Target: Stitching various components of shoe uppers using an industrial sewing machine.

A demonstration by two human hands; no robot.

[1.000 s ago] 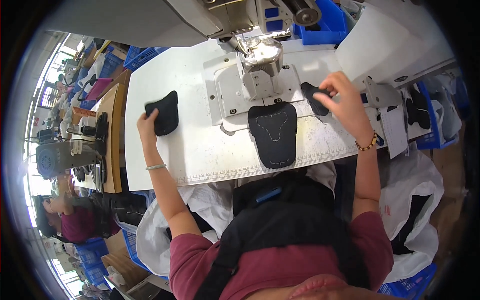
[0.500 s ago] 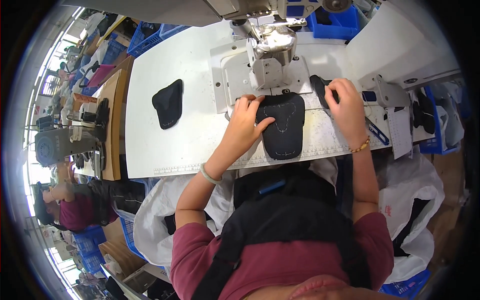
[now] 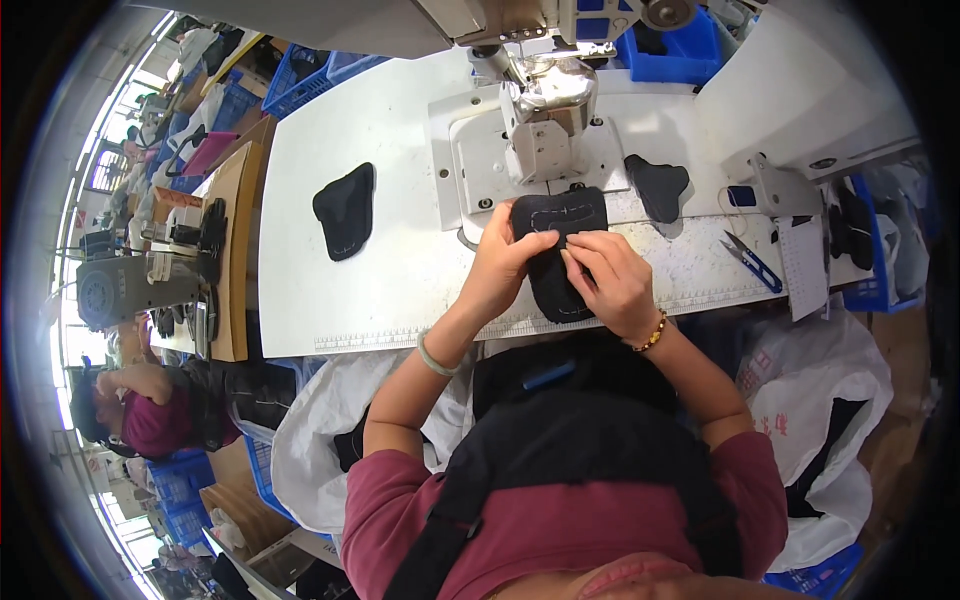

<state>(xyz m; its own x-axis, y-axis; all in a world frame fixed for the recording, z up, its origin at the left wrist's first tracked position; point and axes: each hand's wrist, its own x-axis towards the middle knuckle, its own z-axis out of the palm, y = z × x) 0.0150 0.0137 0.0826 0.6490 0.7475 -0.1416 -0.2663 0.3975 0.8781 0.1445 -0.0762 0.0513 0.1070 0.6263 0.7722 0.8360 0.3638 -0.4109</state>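
A black fabric piece point(image 3: 552, 284) with white dashed marks lies in front of the sewing machine head point(image 3: 545, 140). My left hand point(image 3: 496, 262) is closed on its left edge, thumb on the top face and the other fingers at the upper corner. My right hand point(image 3: 618, 282) rests over the piece's right side, its fingertips pinched together near my left thumb; what they hold, if anything, is hidden. To the right lies a smaller black T-shaped piece point(image 3: 660, 188), with neither hand on it. Another black piece point(image 3: 345, 212) lies apart at the left.
Blue-handled thread snips point(image 3: 755, 264) lie on the white table point(image 3: 400, 290) at the right. A ruler strip point(image 3: 400, 340) runs along its front edge. Blue bins point(image 3: 672, 50) stand behind; white sacks point(image 3: 330, 440) hang before the table. Another person point(image 3: 150, 410) sits far left.
My right hand has left the smaller black piece and come left onto the marked piece, fingertips pinched. The smaller piece now lies flat. My left hand keeps its hold on the marked piece.
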